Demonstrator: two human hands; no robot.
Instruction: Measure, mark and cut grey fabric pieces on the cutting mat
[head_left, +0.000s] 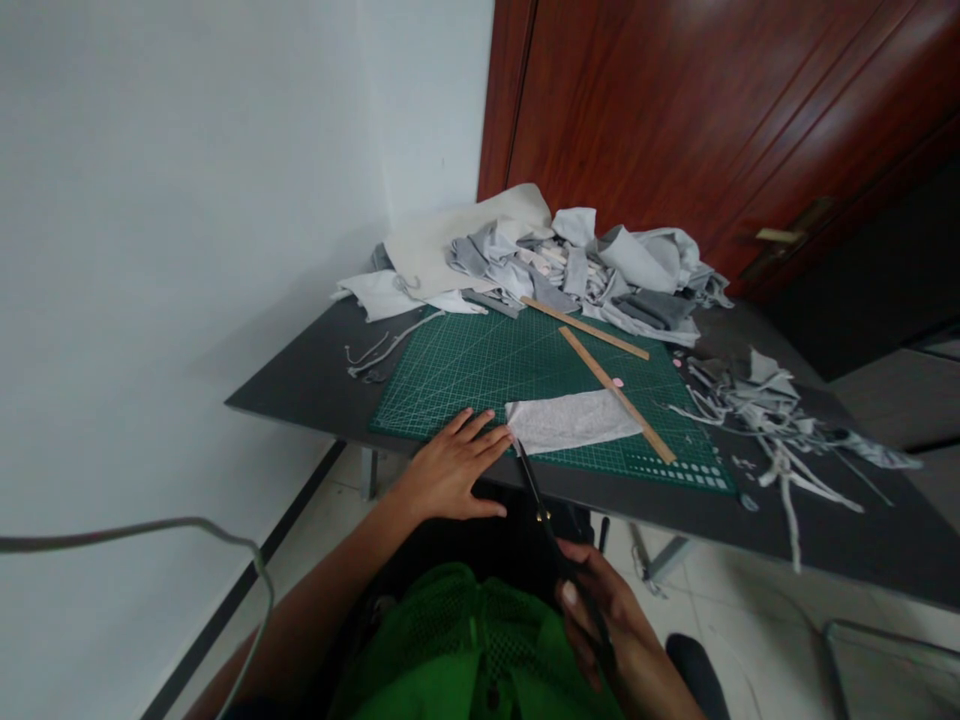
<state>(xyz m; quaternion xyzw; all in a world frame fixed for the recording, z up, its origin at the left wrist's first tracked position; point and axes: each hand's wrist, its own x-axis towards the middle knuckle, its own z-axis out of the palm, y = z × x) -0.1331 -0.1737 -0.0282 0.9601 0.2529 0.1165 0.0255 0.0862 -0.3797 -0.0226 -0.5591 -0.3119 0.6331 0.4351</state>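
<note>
A pale grey strip of fabric [574, 420] lies flat near the front edge of the green cutting mat [465, 350]. My left hand [461, 468] rests spread on the mat's edge, its fingertips at the fabric's left end. In my right hand [611, 610] is a pair of black scissors [541, 515], gripped by the handles below the table edge. The blades point up and left, with their tips at the fabric's left corner beside my left fingers. Whether the blades are apart is hard to make out.
Two wooden rulers, one at the back [585, 328] and one crossing the fabric's right end [600, 375], lie on the mat. A heap of grey and white cloth [517, 255] fills the table's back. Fabric scraps [765, 400] lie at right, cord pieces [394, 345] at left.
</note>
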